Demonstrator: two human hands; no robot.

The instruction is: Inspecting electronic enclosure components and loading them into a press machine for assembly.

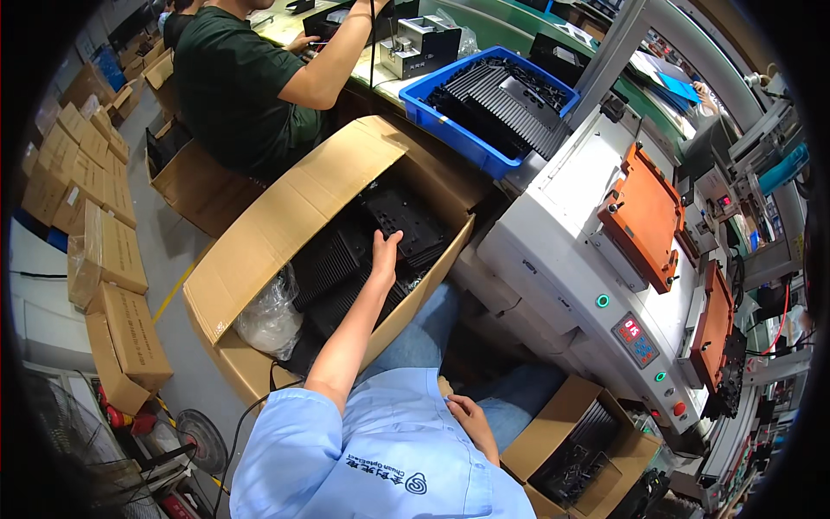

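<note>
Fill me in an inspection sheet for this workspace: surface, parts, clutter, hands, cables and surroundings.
Surface: white machine carries two orange fixtures.
Parts: black finned parts in the large open carton; more in the blue bin.
Clutter: clear plastic wrap bunched inside that carton.
Hands: left hand at a black plate in the carton, grip unclear; right hand near the waist.
Cables: black cable beside the left sleeve.
Surroundings: co-worker at a bench; stacked cartons.

Brown cartons (118, 246), stacked, left; yellow floor line (175, 291), alongside; co-worker (229, 82), dark green shirt; white machine (553, 246), right.
</note>
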